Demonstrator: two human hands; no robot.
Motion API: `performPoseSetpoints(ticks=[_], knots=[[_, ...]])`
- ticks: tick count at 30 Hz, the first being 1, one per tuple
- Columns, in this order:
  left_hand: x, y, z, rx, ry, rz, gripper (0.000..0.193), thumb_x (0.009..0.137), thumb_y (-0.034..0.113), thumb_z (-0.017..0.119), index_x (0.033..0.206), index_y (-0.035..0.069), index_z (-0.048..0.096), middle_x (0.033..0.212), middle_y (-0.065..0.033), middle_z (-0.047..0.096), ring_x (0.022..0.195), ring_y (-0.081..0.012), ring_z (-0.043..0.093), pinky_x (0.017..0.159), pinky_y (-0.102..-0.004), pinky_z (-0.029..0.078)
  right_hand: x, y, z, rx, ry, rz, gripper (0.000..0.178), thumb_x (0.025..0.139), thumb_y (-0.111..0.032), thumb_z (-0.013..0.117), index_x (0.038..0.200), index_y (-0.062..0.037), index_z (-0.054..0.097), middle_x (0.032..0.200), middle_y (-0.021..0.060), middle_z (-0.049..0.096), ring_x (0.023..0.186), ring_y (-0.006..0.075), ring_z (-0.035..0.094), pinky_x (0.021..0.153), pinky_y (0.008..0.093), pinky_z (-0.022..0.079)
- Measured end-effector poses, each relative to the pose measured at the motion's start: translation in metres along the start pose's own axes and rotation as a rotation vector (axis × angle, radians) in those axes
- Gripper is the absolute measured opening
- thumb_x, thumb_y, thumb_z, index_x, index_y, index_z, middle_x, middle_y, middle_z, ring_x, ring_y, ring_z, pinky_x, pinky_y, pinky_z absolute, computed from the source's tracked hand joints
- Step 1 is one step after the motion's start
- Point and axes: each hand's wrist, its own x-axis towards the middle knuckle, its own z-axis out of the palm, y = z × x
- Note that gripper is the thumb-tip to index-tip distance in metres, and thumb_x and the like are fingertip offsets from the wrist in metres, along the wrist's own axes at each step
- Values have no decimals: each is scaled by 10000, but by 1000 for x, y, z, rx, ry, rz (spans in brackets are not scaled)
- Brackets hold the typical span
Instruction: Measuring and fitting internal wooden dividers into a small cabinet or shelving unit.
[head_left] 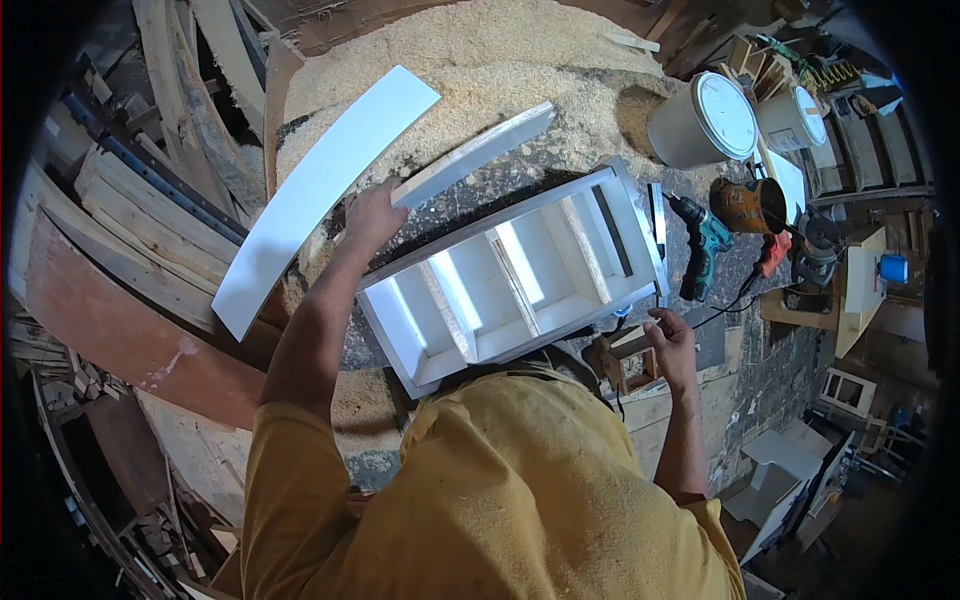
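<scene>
A white wooden box frame [470, 368] with several cross dividers lies tilted across the bench in front of me. Beyond its far side, my left hand [372, 218] grips the near end of a pale wooden strip [480, 150], which slants away to the right. My right hand [673, 345] is by the box's right end, apart from it, with fingers curled together; whether a small thing sits between them is hidden. A long curved white board [320, 190] lies left of the strip.
Sawdust [480, 40] heaps over the far bench. To the right are a white bucket [690, 120], a rusty can [740, 205], a green cordless drill [703, 245] and a red-handled tool [772, 255] with a cord. A hammer [605, 365] lies near my right hand. Planks [150, 215] stack at left.
</scene>
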Motion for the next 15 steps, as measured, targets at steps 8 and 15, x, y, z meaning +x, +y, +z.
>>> performPoseSetpoints(ticks=[8,15], knots=[[-5,-1,-4,44,-4,8,597,779,261,723,1342,134,568,1174,-164,671,1148,-320,608,1078,-521,320,11,1,3,-18,-14,-64,253,885,-92,663,1107,25,635,741,10,597,661,71,512,602,254,434],[-29,5,-16,105,163,51,563,781,241,736,1304,108,578,1242,-147,618,1235,-322,522,1102,-528,284,26,-18,14,-45,-49,-102,282,850,-114,712,1092,21,661,778,49,632,687,108,553,634,280,469]])
